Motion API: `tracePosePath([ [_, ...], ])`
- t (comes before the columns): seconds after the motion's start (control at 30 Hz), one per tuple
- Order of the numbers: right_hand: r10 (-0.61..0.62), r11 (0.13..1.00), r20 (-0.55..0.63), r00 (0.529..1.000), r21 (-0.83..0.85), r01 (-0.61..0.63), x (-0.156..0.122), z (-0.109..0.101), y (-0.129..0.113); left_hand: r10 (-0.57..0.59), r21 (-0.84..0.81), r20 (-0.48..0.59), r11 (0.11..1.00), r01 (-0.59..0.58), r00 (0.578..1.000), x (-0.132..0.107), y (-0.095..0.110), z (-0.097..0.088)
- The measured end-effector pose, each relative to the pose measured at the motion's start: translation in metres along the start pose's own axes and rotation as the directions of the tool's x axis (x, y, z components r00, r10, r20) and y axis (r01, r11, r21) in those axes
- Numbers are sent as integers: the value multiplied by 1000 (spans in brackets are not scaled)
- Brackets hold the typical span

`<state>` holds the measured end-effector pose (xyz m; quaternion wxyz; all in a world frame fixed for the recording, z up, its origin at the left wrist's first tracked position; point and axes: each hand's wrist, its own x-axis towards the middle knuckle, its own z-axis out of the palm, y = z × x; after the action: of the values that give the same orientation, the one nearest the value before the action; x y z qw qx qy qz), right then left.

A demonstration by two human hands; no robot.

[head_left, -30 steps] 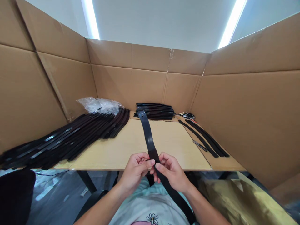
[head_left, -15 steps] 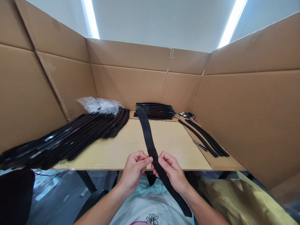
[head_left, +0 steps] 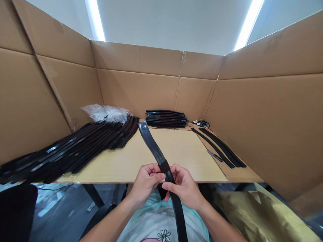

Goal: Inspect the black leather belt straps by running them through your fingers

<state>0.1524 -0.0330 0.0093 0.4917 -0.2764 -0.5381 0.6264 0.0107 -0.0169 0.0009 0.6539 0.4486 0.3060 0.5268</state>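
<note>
A long, curved black strip (head_left: 153, 144) slants across the front edge of the table, its glossy face up and a small hole near its far end. Around its middle sits a dark cloth-like band (head_left: 164, 166). My left hand (head_left: 148, 179) pinches the strip from the left at this band, thumb on top. From the right, my right hand (head_left: 183, 185) grips it just below the band, thumb across the glossy face and fingers behind. The near end of the strip hangs down over my lap.
Many similar dark strips (head_left: 83, 148) lie heaped at left, under clear plastic bags (head_left: 107, 112). More are stacked at the back (head_left: 166, 119). At right lie loose black strips (head_left: 222, 146), a cutter-like tool (head_left: 215, 155) and tangled cords (head_left: 200, 123). Cardboard walls (head_left: 156, 87) enclose the table (head_left: 121, 164).
The strip has been turned over from its matt face to its glossy face, and its far end has swung left. My right thumb has moved onto the strip.
</note>
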Motion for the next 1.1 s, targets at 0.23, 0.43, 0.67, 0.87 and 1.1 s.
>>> tracePosePath([
  [0.23, -35, 999, -37, 999, 12, 35, -2, -1, -1, 9, 21, 13, 1000, -9, 1000, -1, -2, 2],
  [0.43, 19, 999, -169, 986, -30, -24, -3, 2, 5, 64, 74, -53, 995, -60, 997, -5, -9, 7],
  [0.67, 19, 998, -148, 989, 54, -11, 1, 2, 5, 138, 132, -152, 984, -119, 979, -5, -9, 10],
  [0.87, -50, 999, -118, 992, -3, 50, 10, -8, 7, 25, 18, -193, 1000, -22, 981, 2, -1, 7],
  [1.1, -105, 969, -69, 992, -230, 86, 13, -14, 4, -18, -65, -163, 998, 8, 986, 0, 3, 9],
])
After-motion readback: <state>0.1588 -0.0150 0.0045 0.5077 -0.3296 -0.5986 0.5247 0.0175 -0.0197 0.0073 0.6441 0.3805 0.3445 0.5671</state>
